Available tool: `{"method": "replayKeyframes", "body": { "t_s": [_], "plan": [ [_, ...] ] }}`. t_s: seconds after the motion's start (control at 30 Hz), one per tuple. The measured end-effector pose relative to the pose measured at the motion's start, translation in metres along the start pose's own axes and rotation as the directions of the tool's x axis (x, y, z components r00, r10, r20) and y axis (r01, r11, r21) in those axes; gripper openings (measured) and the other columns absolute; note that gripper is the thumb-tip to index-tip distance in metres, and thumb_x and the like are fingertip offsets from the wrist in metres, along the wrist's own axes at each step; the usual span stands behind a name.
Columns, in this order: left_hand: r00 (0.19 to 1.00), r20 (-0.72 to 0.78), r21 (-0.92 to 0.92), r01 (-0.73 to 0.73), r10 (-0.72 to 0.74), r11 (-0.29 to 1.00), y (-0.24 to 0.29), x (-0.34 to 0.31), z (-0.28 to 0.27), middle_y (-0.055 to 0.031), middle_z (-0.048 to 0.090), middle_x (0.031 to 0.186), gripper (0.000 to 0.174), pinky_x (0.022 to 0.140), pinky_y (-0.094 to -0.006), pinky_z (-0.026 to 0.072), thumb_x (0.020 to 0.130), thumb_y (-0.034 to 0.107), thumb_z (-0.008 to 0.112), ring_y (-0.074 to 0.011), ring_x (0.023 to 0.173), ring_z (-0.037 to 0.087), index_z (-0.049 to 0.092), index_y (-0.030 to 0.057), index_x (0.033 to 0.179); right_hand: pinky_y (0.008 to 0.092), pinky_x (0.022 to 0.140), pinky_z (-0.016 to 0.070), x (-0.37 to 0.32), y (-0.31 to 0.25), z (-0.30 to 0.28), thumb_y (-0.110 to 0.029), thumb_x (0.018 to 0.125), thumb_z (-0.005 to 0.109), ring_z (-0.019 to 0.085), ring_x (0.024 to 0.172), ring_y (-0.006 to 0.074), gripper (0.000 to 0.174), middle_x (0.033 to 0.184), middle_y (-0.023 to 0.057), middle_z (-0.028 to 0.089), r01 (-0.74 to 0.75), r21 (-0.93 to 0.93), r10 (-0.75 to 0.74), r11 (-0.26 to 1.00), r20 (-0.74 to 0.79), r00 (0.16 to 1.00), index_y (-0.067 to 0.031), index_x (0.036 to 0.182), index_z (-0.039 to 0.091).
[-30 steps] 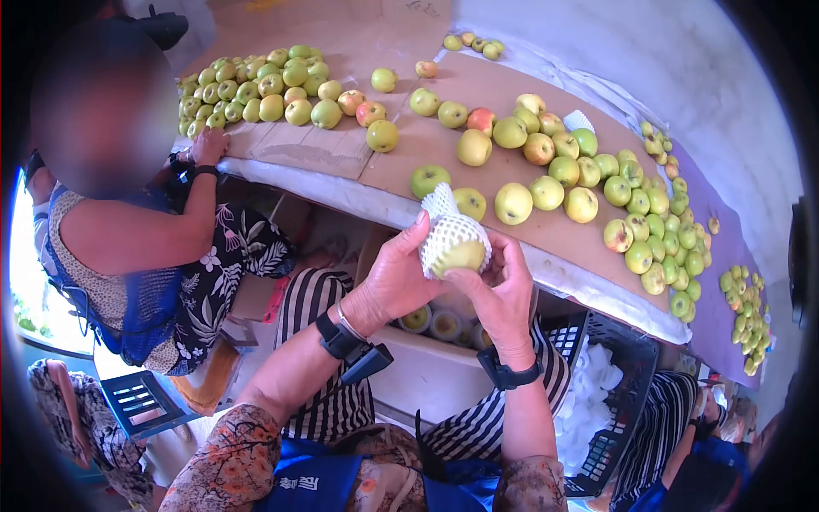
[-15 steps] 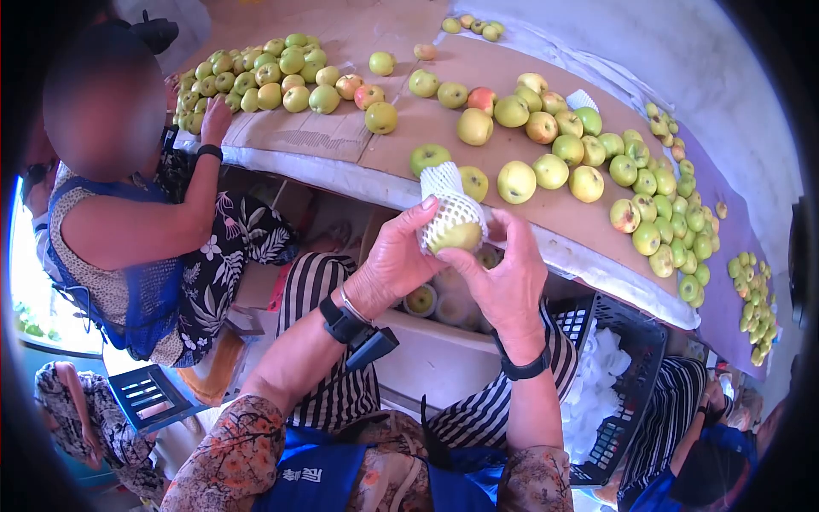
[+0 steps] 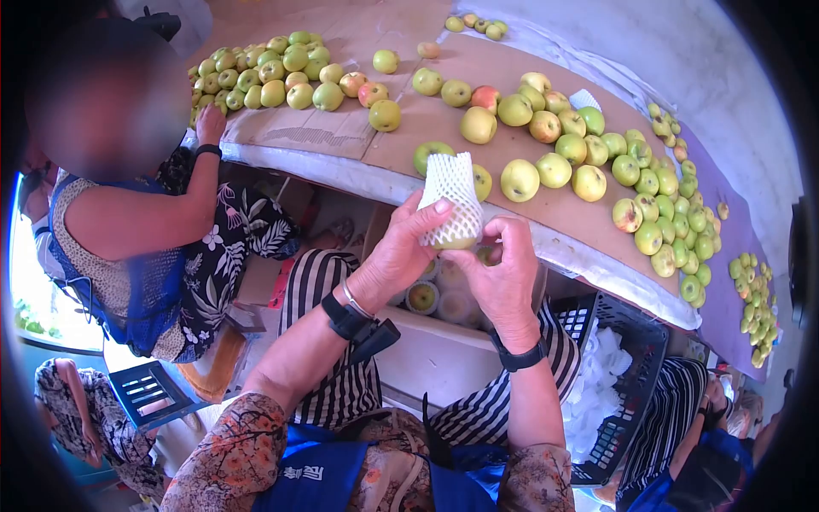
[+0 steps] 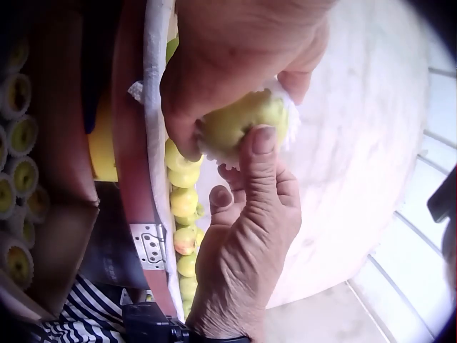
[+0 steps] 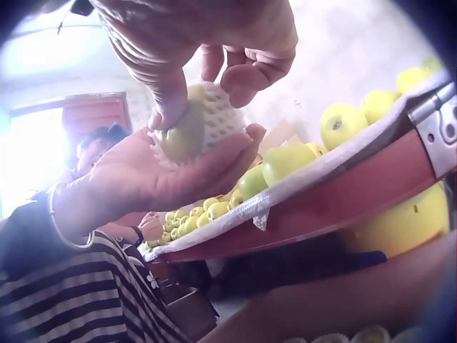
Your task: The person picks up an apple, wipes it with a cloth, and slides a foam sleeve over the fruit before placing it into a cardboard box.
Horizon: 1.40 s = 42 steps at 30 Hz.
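Just in front of the table edge, both hands hold a green apple [image 3: 457, 242] in a white foam net sleeve [image 3: 450, 192]. The loose end of the net stands up above the fruit. My left hand [image 3: 399, 258] grips the netted apple from the left, thumb across the mesh. From the right, my right hand [image 3: 505, 286] pinches the apple's bare lower end, its thumb [image 4: 260, 153] pressed on the skin in the left wrist view. In the right wrist view the left palm [image 5: 136, 175] lies under the apple, and the right fingers bend over the net.
Many loose apples [image 3: 589, 182] lie on the cardboard-covered table [image 3: 401, 171]. Below its edge stands a carton [image 3: 426, 341] of netted apples. A black crate [image 3: 627, 418] with white foam nets [image 3: 595, 384] is at the right. Another person [image 3: 141, 230] sits at the left, one hand at the apple pile.
The foam net now reaches further down over the apple, so less bare skin shows, and its loose end stands wider and taller. The right fingers have drawn in toward the apple's lower end.
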<state>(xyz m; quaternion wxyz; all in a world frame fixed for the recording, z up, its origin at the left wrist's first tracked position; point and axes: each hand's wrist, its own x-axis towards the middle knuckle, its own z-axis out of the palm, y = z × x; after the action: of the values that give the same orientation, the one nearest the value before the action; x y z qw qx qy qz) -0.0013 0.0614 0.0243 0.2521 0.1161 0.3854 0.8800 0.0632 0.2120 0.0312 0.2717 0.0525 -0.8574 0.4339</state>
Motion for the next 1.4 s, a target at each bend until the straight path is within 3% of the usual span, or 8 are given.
{"method": "replayKeyframes", "body": {
  "t_s": [0.23,0.33,0.43,0.53,0.77,0.97,1.07,1.4],
  "plan": [
    [0.948,-0.012,0.561,-0.258,0.319,0.787,0.01,-0.004,0.012,-0.0187,0.047,0.137,0.085,0.104,-0.0379,0.0442,0.091,0.034,0.069,-0.0248,0.128,0.05,0.019,-0.0035,0.149,0.0297,0.076,0.0565,-0.001,0.009,0.003,-0.022,0.066,0.092,0.062,0.099,0.0164,0.068,0.106,0.011,0.06,-0.37,0.488,0.285,0.79,0.241,0.928,0.0003,0.112,0.048],
    [0.944,-0.004,0.352,-0.308,0.33,0.884,0.0,0.0,0.005,-0.0214,0.04,0.144,0.085,0.108,-0.0402,0.0409,0.096,0.039,0.061,-0.0281,0.132,0.046,0.013,-0.0034,0.151,0.0302,0.082,0.0557,-0.001,0.009,0.013,-0.018,0.07,0.09,0.061,0.104,0.0181,0.07,0.111,0.0118,0.059,-0.281,0.581,0.268,0.764,0.111,0.957,0.0016,0.119,0.045],
    [0.961,-0.093,-0.024,-0.265,0.261,0.964,0.01,-0.002,0.012,-0.0233,0.036,0.148,0.079,0.11,-0.0428,0.0381,0.1,0.039,0.054,-0.0306,0.133,0.044,0.011,-0.0028,0.151,0.0315,0.088,0.0539,0.006,0.003,0.008,-0.013,0.071,0.088,0.061,0.108,0.0193,0.07,0.116,0.0118,0.059,-0.284,0.806,0.265,0.519,0.165,0.95,0.0008,0.124,0.043],
    [0.984,-0.156,-0.116,-0.102,0.083,0.988,0.001,0.001,0.007,-0.0161,0.049,0.14,0.065,0.108,-0.044,0.0394,0.104,0.05,0.034,-0.028,0.127,0.052,0.034,-0.0005,0.145,0.0327,0.094,0.0512,0.002,0.007,0.014,-0.01,0.073,0.086,0.06,0.111,0.0198,0.067,0.119,0.012,0.059,-0.321,0.821,0.243,0.472,0.229,0.943,-0.0003,0.124,0.044],
    [0.981,-0.149,-0.331,0.072,-0.127,0.941,0.006,-0.003,0.007,-0.0146,0.058,0.131,0.064,0.102,-0.0457,0.0454,0.104,0.051,0.025,-0.0292,0.119,0.058,0.042,0.0024,0.141,0.0374,0.097,0.0468,-0.003,0.009,0.01,-0.028,0.076,0.083,0.059,0.113,0.0249,0.064,0.126,0.0177,0.057,-0.158,0.382,0.093,0.91,0.183,0.979,0.0014,0.123,0.051],
    [0.988,-0.018,-0.481,0.128,-0.156,0.867,0.0,-0.002,-0.007,-0.0145,0.059,0.131,0.054,0.103,-0.047,0.0459,0.104,0.041,0.028,-0.0301,0.116,0.06,0.045,0.0048,0.14,0.0438,0.104,0.0388,-0.006,0.009,0.01,-0.048,0.079,0.075,0.047,0.13,0.0391,0.08,0.146,0.0252,0.042,-0.057,0.176,0.025,0.983,0.176,0.984,-0.0008,0.137,0.048],
    [0.984,-0.002,-0.508,0.154,-0.18,0.848,0.001,-0.001,-0.009,-0.0126,0.062,0.127,0.05,0.103,-0.0452,0.0464,0.101,0.035,0.032,-0.0287,0.114,0.062,0.049,0.0044,0.136,0.0503,0.109,0.0313,-0.002,0.009,0.011,-0.05,0.085,0.067,0.033,0.14,0.0448,0.079,0.151,0.0281,0.033,0.228,-0.164,-0.198,0.96,0.178,0.964,-0.0018,0.143,0.042],
    [0.978,-0.137,-0.451,0.081,-0.159,0.889,-0.008,0.002,-0.024,-0.0165,0.063,0.125,0.054,0.106,-0.0474,0.0431,0.099,0.039,0.033,-0.0331,0.115,0.06,0.053,0.0021,0.132,0.0539,0.111,0.0294,-0.009,0.005,0.018,-0.036,0.08,0.073,0.029,0.142,0.0446,0.083,0.151,0.0298,0.031,0.149,-0.217,-0.116,0.965,0.159,0.98,0.0045,0.143,0.037]
  ]
}}
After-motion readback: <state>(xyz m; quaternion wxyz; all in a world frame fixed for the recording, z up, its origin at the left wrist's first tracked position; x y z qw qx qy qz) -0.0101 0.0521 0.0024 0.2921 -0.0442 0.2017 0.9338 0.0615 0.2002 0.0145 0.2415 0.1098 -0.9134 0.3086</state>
